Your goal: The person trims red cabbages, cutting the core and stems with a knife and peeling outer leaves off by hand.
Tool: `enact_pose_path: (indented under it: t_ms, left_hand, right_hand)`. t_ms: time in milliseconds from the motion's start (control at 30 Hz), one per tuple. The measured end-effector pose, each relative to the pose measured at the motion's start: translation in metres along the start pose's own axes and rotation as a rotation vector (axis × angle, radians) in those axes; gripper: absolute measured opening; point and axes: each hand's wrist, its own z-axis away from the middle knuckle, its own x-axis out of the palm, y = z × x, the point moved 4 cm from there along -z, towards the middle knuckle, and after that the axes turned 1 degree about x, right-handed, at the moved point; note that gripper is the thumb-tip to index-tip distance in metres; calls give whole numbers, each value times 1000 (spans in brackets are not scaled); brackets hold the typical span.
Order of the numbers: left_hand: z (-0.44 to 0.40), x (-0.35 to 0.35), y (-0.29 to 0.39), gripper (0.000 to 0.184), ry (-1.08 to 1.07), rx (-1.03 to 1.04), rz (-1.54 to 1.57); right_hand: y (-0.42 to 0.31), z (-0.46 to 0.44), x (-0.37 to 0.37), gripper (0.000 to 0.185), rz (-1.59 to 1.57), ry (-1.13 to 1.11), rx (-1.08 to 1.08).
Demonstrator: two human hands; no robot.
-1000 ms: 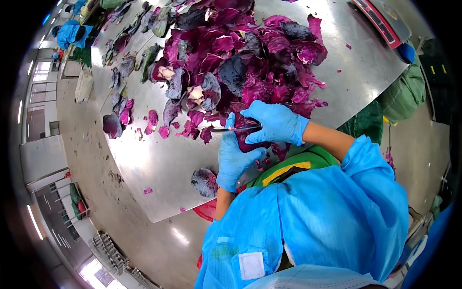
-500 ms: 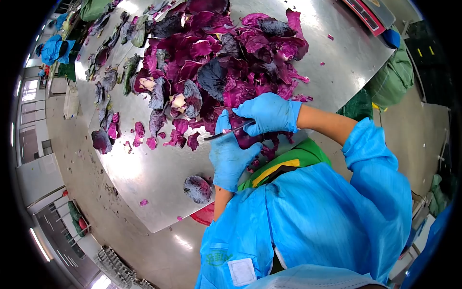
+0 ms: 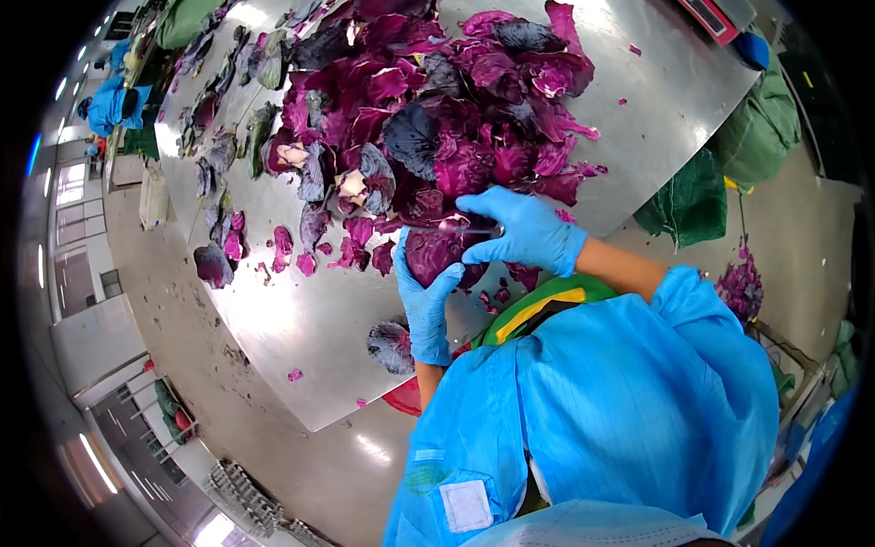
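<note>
My left hand [image 3: 425, 305], in a blue glove, is wrapped round the near left side of a purple-red cabbage head [image 3: 433, 259] at the table's front edge. In my gloved right hand [image 3: 533, 232] is a knife [image 3: 447, 228], its thin blade lying across the top of the head and blurred. The fingers of that hand also reach over the head's right side. Just beyond both hands rises a big heap of loose purple cabbage leaves [image 3: 465, 109]. One dark, dusty-looking leaf [image 3: 390, 347] lies to the left of my left wrist.
Scraps and dark outer leaves are strewn over the left of the metal table [image 3: 301, 365]. A red-edged device [image 3: 711, 18] sits at its far right corner. Green sacks [image 3: 761, 128] stand beyond the right edge. A person in blue [image 3: 114, 105] is far off at left.
My right hand has drawn slightly right and down, the knife now level over the cabbage head. My left hand has opened wider round the head, which shows more. The view has shifted a little.
</note>
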Motion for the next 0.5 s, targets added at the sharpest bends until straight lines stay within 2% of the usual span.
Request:
enact_pose_path:
  t_ms: [33,67,167,267,367,400,500]
  left_hand:
    - [0,0,0,92,5,-8,-14]
    - [0,0,1,92,9,-15,-28]
    - [-1,0,-2,92,14,21,-120]
    - [2,7,-8,94,33,73,-195]
    - [9,17,-5,96,62,102,-146]
    - [10,14,-9,96,74,117,-144]
    - [17,15,-6,96,89,88,-26]
  right_hand:
    - [4,0,10,73,-16,-53,45]
    - [4,-1,13,76,-18,36,-30]
    - [4,5,12,73,105,83,-67]
    - [-10,12,8,68,349,60,31]
    - [-11,20,9,63,554,77,-63]
    - [1,23,16,49,592,170,-157]
    - [31,22,6,34,421,296,-204]
